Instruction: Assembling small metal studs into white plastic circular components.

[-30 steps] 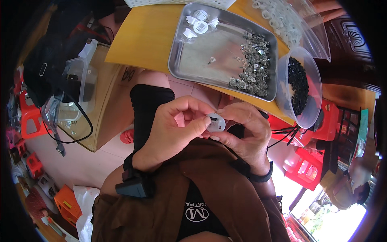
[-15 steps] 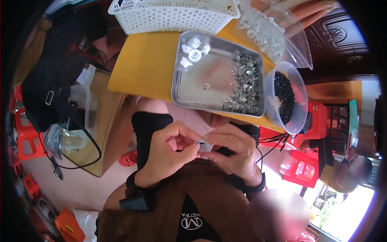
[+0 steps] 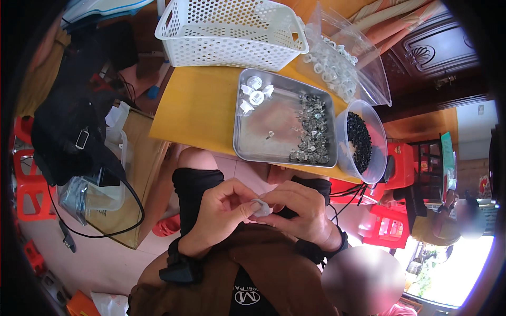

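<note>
Over my lap, my left hand (image 3: 220, 211) and my right hand (image 3: 302, 209) meet at a small grey-white plastic part (image 3: 260, 208). Thumb and fingers of the left pinch one side of it, while the right's fingertips close on the other side. Its finer shape is partly covered by the fingers. Beyond my hands a metal tray (image 3: 255, 142) rests on the table; several white plastic parts (image 3: 256, 98) lie in its far left corner. Along the tray's right side spreads a heap of small shiny metal-looking pieces (image 3: 315, 131), and one tiny piece (image 3: 270, 135) lies apart near the middle.
On the yellow table (image 3: 184, 105), a white perforated basket (image 3: 226, 51) stands at the back. Right of the tray are a clear tub (image 3: 378, 163) of small black pieces (image 3: 359, 142) and a transparent container (image 3: 377, 89) with whitish rings (image 3: 332, 73). A cardboard box (image 3: 124, 221) stands left.
The view has tipped, so the table and tray sit lower in the picture. Between my fingers the plastic part has turned and shows a different face; both hands still grip it.
</note>
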The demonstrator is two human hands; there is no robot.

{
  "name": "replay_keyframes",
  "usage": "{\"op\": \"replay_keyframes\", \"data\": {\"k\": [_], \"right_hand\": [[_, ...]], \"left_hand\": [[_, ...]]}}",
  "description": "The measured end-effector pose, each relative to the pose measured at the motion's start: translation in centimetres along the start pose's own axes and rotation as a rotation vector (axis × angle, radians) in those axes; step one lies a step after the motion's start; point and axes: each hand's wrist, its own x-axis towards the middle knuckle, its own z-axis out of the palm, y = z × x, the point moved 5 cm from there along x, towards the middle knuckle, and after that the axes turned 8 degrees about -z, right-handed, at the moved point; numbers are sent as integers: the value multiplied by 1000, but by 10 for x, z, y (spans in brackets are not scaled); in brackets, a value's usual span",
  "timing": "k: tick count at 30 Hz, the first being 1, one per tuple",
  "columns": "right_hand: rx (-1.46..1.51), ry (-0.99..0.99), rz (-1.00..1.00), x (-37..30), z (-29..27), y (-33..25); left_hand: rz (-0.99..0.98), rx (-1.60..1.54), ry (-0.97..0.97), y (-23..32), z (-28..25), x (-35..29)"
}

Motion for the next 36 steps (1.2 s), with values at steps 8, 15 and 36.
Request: {"op": "replay_keyframes", "data": {"k": [8, 15, 36], "right_hand": [[-56, -75, -31, 6, 13, -2], [29, -325, 196, 31, -28, 25], [-514, -133, -157, 120, -5, 113]], "left_hand": [[68, 90, 33, 1, -14, -3], [44, -82, 245, 0, -16, -3], [-2, -98, 262, -5, -1, -15]]}}
